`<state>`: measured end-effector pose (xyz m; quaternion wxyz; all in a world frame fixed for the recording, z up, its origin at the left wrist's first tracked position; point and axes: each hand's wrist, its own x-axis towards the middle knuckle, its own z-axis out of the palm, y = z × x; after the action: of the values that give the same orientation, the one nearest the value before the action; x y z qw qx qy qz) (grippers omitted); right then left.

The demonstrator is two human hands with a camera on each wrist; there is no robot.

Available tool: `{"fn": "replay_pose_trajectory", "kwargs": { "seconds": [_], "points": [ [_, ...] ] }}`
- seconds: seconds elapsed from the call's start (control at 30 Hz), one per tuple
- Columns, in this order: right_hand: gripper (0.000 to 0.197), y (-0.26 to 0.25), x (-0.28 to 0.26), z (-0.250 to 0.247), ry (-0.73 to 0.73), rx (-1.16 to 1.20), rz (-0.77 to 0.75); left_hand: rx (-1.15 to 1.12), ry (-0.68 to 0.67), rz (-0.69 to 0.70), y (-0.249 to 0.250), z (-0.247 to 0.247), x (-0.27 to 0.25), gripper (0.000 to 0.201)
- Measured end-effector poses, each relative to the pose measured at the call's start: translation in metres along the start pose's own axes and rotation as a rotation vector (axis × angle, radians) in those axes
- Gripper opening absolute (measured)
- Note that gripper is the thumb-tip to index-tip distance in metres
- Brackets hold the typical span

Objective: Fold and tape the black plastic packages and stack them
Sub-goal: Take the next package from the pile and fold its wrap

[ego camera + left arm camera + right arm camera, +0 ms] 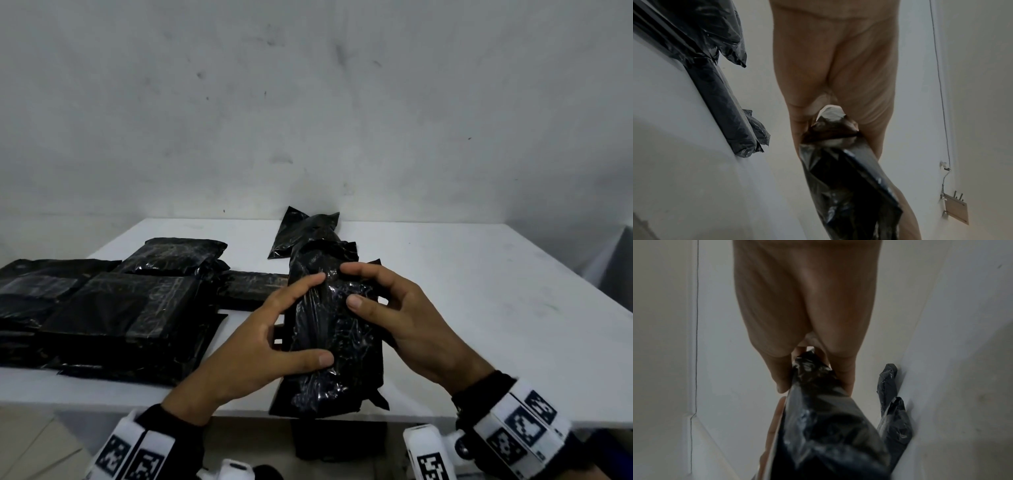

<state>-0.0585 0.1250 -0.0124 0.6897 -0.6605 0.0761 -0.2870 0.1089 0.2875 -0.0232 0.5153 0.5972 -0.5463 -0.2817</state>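
Observation:
A long, crinkled black plastic package (342, 335) is lifted just above the front edge of the white table (479, 308). My left hand (308, 320) grips its left side, thumb on top and fingers curled round it. My right hand (352, 286) grips the right side, thumb and fingers pressed on the plastic. The left wrist view shows the left hand (834, 65) pinching the package's (849, 186) end. The right wrist view shows the right hand (803, 305) clamped on the package (828, 426). A stack of folded, taped black packages (120, 308) lies at the left.
Behind the held package lie a flat black bag (291, 233) and a narrow black package (253, 287). More loose black packages (894, 418) rest on the table beside the hands. A grey wall (308, 102) rises behind the table. Bare tabletop extends to the right.

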Motion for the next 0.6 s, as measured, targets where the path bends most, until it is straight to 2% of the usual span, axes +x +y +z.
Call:
{"fn": "replay_pose_trajectory", "kwargs": {
  "seconds": [0.2,0.4,0.6],
  "points": [
    [0.040,0.000,-0.003,-0.001,-0.002,0.031,-0.010,0.003,-0.009,0.021,0.007,0.007,-0.001,0.084],
    [0.039,-0.003,-0.006,-0.004,0.031,-0.058,0.042,-0.016,0.033,0.042,0.005,0.014,0.001,0.085],
    [0.037,-0.013,-0.018,-0.022,0.041,-0.124,0.055,0.047,0.018,0.045,0.007,0.026,0.012,0.090]
  ]
}}
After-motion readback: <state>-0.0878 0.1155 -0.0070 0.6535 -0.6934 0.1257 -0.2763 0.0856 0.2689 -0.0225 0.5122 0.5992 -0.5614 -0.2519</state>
